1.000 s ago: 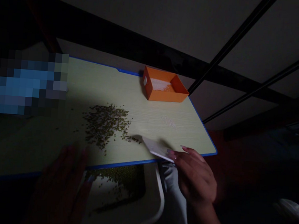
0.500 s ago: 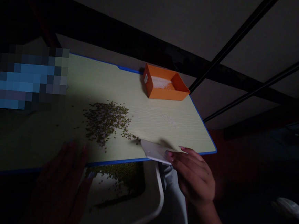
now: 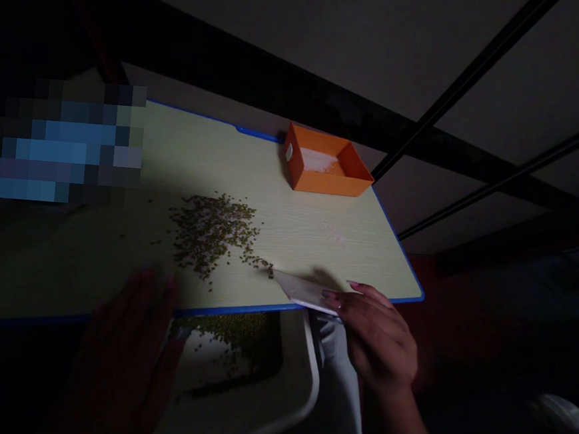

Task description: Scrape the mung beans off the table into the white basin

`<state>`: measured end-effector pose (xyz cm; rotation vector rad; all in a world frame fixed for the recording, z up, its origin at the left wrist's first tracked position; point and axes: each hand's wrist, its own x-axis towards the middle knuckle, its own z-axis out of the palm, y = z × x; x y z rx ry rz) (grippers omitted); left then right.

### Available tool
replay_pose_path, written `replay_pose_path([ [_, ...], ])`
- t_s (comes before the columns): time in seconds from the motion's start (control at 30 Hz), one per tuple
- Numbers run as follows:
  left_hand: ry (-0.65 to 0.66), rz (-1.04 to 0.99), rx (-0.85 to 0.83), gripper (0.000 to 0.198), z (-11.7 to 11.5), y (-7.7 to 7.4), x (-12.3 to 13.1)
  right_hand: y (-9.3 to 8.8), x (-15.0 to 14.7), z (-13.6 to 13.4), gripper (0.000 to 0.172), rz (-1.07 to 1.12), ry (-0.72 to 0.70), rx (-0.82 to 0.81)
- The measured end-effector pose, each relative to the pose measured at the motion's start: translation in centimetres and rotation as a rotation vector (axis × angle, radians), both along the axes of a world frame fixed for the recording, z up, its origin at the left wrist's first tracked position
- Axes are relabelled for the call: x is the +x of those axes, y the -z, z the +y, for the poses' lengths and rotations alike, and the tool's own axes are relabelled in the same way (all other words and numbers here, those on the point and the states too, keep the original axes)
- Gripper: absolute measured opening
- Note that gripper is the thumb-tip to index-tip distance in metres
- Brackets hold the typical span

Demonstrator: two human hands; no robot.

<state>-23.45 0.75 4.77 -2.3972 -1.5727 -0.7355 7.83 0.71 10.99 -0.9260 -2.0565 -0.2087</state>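
Observation:
My right hand grips a flat white scraper over the near edge of the table. The scraper's tip reaches a thin trail of beans at the right end of a loose pile of small green beans. In deep shadow, my left hand lies at the table edge left of the pile, fingers stretched out and thumb apart, with nothing seen in it. Below the edge, between my hands, a white tub holds more green beans, partly hidden by the table.
An orange box with white grains inside stands at the table's far edge. A few white grains lie scattered on the tabletop. A blurred-out patch covers the far left. Wall panels rise behind the table.
The view has shifted slightly, so the table, pile and box appear a little further right. Both hands keep nearly the same pose, and the scraper is still at the bean trail.

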Motion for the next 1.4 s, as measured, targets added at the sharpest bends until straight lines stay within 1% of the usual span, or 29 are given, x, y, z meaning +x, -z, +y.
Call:
replay_pose_path([
  [0.13,0.001,-0.004,-0.008,0.061,0.0,0.0,-0.1,-0.1,-0.4,0.1,0.034,-0.003,-0.01,-0.022],
  [0.27,-0.009,-0.007,-0.007,0.061,-0.1,-0.1,-0.1,-0.3,-0.2,-0.5,0.034,0.016,-0.025,-0.036],
  [0.4,-0.023,-0.009,-0.01,0.06,0.0,0.0,0.2,-0.3,0.1,-0.8,0.037,0.012,-0.013,-0.043],
  [0.67,-0.019,0.001,-0.009,0.06,0.1,0.0,0.2,-0.6,-0.6,-0.9,0.031,-0.019,-0.04,-0.066],
  [0.83,-0.012,-0.001,0.002,0.06,0.0,-0.1,0.3,-0.7,-0.8,-1.0,0.034,-0.006,-0.033,-0.069],
  [1.0,-0.018,-0.002,-0.013,0.06,0.0,0.0,0.2,-0.7,-1.9,-1.7,0.024,-0.035,-0.062,-0.096],
  [1.1,-0.026,-0.001,-0.024,0.06,0.0,0.2,0.0,-0.9,-2.4,-2.2,0.023,-0.051,-0.075,-0.099],
  [1.27,-0.034,-0.011,-0.045,0.061,0.0,0.3,-0.1,-1.4,-2.3,-2.1,0.023,-0.051,-0.04,-0.079],
  [1.4,-0.015,-0.036,-0.022,0.062,0.0,0.3,0.1,-1.1,-2.5,-1.8,0.024,-0.106,0.007,-0.043],
])
